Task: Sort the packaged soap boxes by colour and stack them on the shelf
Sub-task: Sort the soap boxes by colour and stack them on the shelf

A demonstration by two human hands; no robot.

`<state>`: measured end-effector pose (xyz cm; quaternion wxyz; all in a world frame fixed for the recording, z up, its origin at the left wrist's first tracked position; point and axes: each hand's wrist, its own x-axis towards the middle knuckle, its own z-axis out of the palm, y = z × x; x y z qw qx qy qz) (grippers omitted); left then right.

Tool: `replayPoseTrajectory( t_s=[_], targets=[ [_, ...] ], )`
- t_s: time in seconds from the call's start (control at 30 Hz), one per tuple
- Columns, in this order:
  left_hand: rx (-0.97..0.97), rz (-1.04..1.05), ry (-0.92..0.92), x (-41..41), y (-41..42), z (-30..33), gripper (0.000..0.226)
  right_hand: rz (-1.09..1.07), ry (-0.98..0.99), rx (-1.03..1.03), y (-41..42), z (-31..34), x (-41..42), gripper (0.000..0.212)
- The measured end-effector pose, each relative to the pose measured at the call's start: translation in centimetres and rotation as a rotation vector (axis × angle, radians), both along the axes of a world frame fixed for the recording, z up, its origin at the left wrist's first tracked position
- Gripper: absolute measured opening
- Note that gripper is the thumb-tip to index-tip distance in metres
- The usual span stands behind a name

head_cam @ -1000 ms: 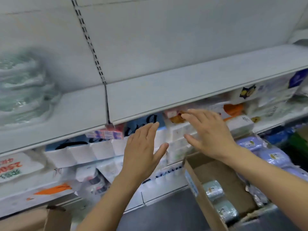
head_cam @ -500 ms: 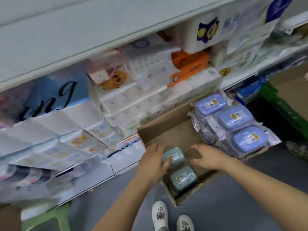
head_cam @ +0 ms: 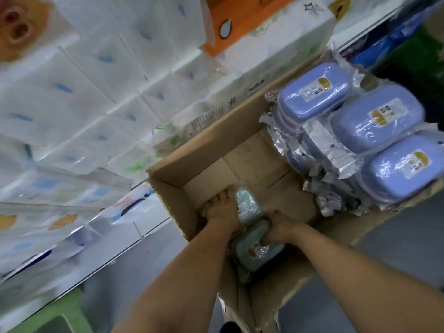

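Soap boxes, green, wrapped, lay in the cardboard carton (head_cam: 168, 203): my right hand (head_cam: 280, 227) gripped the nearer green box (head_cam: 254, 248); my left hand (head_cam: 222, 210) gripped the farther green box (head_cam: 247, 204). Beyond, purple boxes (head_cam: 374, 118) stood stacked against the carton's far side.

A shop aisle, by the look of its stock. White plastic-wrapped tissue packs (head_cam: 101, 75) fill a low white retail shelf (head_cam: 134, 234), with an orange carton (head_cam: 242, 18) among them. An open brown cardboard shipping carton (head_cam: 216, 150) on the grey floor (head_cam: 134, 267) holds many identical lilac plastic soap boxes in clear wrap (head_cam: 374, 118), each with a label.
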<state>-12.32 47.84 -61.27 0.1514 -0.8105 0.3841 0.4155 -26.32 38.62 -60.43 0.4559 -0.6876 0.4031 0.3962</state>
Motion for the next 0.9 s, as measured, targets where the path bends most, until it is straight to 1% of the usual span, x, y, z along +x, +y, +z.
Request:
replayPoseTrajectory(
  t_s=[0.07, 0.13, 0.23, 0.27, 0.37, 0.47, 0.63, 0.67, 0.77, 0.9],
  targets=[
    [-0.006, -0.042, -0.033, -0.3, 0.0, -0.4, 0.119, -0.058, 0.042, -0.008, 0.1, -0.3, 0.2, 0.078],
    [-0.030, -0.059, -0.054, -0.4, -0.2, -0.5, 0.114, -0.088, 0.051, -0.005, 0.1, -0.3, 0.3, 0.078],
    [-0.063, -0.045, -0.069, -0.3, -0.3, -0.1, 0.114, -0.092, 0.052, 0.038, 0.3, -0.2, -0.1, 0.080],
    [-0.074, -0.030, -0.068, -0.2, -0.3, 0.1, 0.114, -0.106, 0.048, 0.069, 0.3, 0.1, -0.2, 0.078],
    [-0.133, 0.035, -0.043, 0.8, -0.4, 2.1, 0.114, -0.148, -0.014, 0.131, -0.1, 1.7, -0.7, 0.061],
    [-0.272, 0.119, -0.017, 2.0, -0.1, 5.7, 0.115, -0.218, -0.108, 0.075, -1.1, 4.5, -1.3, 0.053],
    [-0.456, 0.228, -0.066, 3.5, 1.8, 13.1, 0.117, -0.336, -0.295, -0.126, -2.3, 10.9, -1.9, 0.030],
    [-0.492, 0.236, -0.088, 3.5, 2.4, 14.6, 0.117, -0.354, -0.334, -0.165, -2.4, 12.3, -1.8, 0.028],
    [-0.616, 0.265, -0.164, 3.2, 4.3, 18.9, 0.115, -0.376, -0.437, -0.239, -2.7, 16.2, -1.4, 0.032],
    [-0.695, 0.342, -0.275, 2.2, 8.0, 25.2, 0.112, -0.359, -0.612, -0.290, -2.2, 22.3, -0.4, 0.035]
  ],
)
